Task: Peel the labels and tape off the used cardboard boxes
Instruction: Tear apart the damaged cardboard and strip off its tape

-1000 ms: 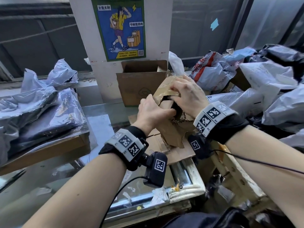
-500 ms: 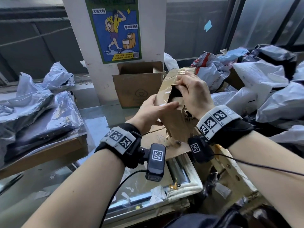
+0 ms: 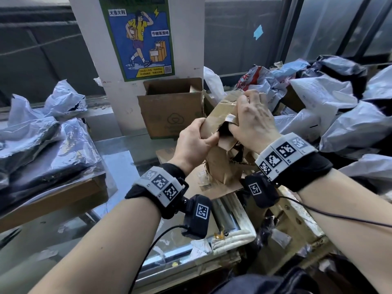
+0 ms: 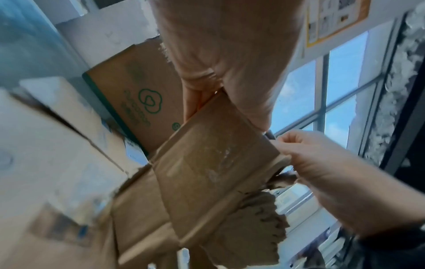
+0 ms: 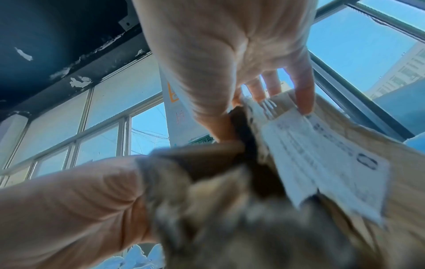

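Observation:
A torn, crumpled brown cardboard box (image 3: 220,164) (image 4: 214,174) is held upright between both hands over the table's right end. My left hand (image 3: 197,141) (image 4: 220,94) grips its left edge, thumb across the front. My right hand (image 3: 252,119) (image 5: 257,102) clasps the upper right part, fingers curled over the top and thumb pressed at a dark tear. A white printed label (image 5: 322,163) sticks to the box's far side under the right fingers. A small curl of pale tape (image 3: 230,118) shows by the right thumb.
An open brown box with a green logo (image 3: 171,107) stands behind against a white pillar (image 3: 93,60). Flat cardboard (image 3: 201,185) lies beneath the held box. Grey plastic mailer bags pile up at right (image 3: 328,107) and left (image 3: 42,134). The glass table edge (image 3: 231,236) is near me.
Both hands have lifted the box higher and shifted their hold; my right hand has moved up over its top, and my left thumb now lies across the front.

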Motion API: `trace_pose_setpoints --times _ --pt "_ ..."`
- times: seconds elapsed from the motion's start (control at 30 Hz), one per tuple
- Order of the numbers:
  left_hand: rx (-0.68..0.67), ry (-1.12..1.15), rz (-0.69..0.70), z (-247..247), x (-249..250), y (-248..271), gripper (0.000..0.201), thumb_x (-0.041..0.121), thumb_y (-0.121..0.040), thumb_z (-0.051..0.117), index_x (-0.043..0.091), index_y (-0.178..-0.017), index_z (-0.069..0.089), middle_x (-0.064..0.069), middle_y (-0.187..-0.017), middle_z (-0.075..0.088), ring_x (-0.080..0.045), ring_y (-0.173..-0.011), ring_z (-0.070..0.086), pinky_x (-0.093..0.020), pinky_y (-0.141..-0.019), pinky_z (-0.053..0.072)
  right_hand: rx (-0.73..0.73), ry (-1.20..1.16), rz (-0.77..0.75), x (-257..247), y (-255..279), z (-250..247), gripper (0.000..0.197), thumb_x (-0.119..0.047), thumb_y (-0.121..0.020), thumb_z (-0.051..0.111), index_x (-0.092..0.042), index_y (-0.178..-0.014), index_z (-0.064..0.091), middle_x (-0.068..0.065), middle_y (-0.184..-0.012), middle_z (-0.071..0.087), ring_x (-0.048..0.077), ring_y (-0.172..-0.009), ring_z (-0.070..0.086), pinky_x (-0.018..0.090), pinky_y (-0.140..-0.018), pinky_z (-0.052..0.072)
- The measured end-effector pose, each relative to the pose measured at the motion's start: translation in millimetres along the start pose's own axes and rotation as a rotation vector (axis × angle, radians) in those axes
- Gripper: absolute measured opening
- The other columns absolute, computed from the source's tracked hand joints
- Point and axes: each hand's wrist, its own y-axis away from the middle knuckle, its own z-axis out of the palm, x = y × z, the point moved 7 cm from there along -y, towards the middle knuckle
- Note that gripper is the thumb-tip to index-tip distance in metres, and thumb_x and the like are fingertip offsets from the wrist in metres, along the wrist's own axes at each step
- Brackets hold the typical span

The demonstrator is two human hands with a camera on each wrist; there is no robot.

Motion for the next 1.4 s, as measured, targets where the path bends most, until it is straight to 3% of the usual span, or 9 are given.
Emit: trace_pose_setpoints --times 0.13,0.33,0.57,0.73,0.87,1.03,1.13,1.23,1.4 --pt "-0.037 -0.158 0.082 -0.2 -2.9 6.2 0.047 0.026 -0.085 0.065 0.012 -0.128 0.054 -0.008 -0.114 0.064 -0.023 -0.103 0.059 -0.038 -0.093 0.049 -0.089 0.194 -0.013 -3.8 5.4 0.7 0.057 -0.052 -0.079 0.06 -0.003 -0.108 0.058 0.012 -0.123 0.039 0.03 -0.117 0.034 0.04 -0.089 0.044" --pt "-0.097 -0.235 0.126 -3.2 -5.6 4.3 0.044 0.015 -0.085 0.064 0.007 -0.127 0.053 -0.011 -0.114 0.063 -0.026 -0.104 0.057 -0.035 -0.092 0.046 -0.196 0.261 -0.231 -29.6 7.8 5.2 0.031 -0.027 -0.091 0.045 -0.002 -0.094 0.063 0.018 -0.104 0.064 0.033 -0.097 0.059 0.036 -0.078 0.042" --pt "-0.102 -0.202 0.154 -2.4 -16.6 10.6 0.05 0.009 -0.087 0.061 0.006 -0.134 0.047 -0.009 -0.124 0.058 -0.022 -0.111 0.053 -0.029 -0.098 0.042 -0.366 0.293 -0.322 -32.7 8.6 11.6 0.025 -0.024 -0.092 0.041 -0.007 -0.089 0.058 0.018 -0.103 0.064 0.037 -0.094 0.059 0.04 -0.077 0.045" --pt "-0.181 0.005 -0.064 -3.9 -25.6 3.2 0.047 0.013 -0.086 0.065 0.013 -0.13 0.048 0.003 -0.107 0.058 -0.013 -0.099 0.057 -0.023 -0.087 0.047 -0.267 0.223 -0.3 -31.2 6.0 11.3 0.026 -0.029 -0.091 0.041 -0.011 -0.087 0.058 0.015 -0.101 0.065 0.034 -0.092 0.059 0.036 -0.075 0.04" --pt "-0.177 0.327 -0.177 -8.5 -15.9 -5.8 0.046 0.033 -0.087 0.068 0.018 -0.13 0.057 0.0 -0.118 0.064 -0.011 -0.106 0.061 -0.026 -0.091 0.05 -0.127 0.179 -0.342 -29.9 3.1 8.1 0.034 -0.031 -0.094 0.039 -0.008 -0.102 0.062 0.011 -0.108 0.064 0.03 -0.098 0.058 0.033 -0.075 0.038" --pt "-0.008 0.045 0.111 -26.5 2.9 -18.7 0.03 0.025 -0.084 0.073 0.017 -0.113 0.07 -0.003 -0.101 0.072 -0.013 -0.088 0.069 -0.033 -0.086 0.056 -0.119 0.048 -0.481 -40.2 6.9 4.8 0.034 -0.024 -0.094 0.045 -0.033 -0.124 0.061 0.0 -0.112 0.057 0.02 -0.102 0.053 0.035 -0.081 0.045" --pt "0.054 -0.155 0.493 -33.4 19.0 -12.6 0.024 0.025 -0.084 0.071 0.012 -0.104 0.075 -0.006 -0.114 0.069 -0.015 -0.099 0.067 -0.029 -0.091 0.053 -0.127 0.059 -0.47 -36.4 4.3 11.0 0.028 -0.023 -0.093 0.046 -0.019 -0.116 0.063 0.006 -0.104 0.053 0.024 -0.1 0.053 0.035 -0.08 0.044" --pt "-0.008 -0.377 0.749 -21.6 24.4 -3.8 0.025 0.024 -0.087 0.06 0.007 -0.093 0.077 -0.008 -0.103 0.073 -0.024 -0.095 0.068 -0.033 -0.085 0.055 -0.213 -0.062 -0.463 -32.2 5.6 24.3 0.019 -0.018 -0.09 0.05 -0.014 -0.103 0.063 0.007 -0.094 0.047 0.023 -0.094 0.048 0.036 -0.08 0.042" --pt "0.011 -0.516 0.695 -15.1 6.4 -6.2 0.036 0.025 -0.09 0.042 0.0 -0.08 0.067 -0.014 -0.08 0.065 -0.032 -0.071 0.062 -0.038 -0.066 0.054 -0.261 -0.235 -0.389 -34.3 7.7 38.0 0.015 -0.016 -0.088 0.061 -0.013 -0.082 0.048 -0.002 -0.081 0.041 0.013 -0.078 0.039 0.018 -0.068 0.024"
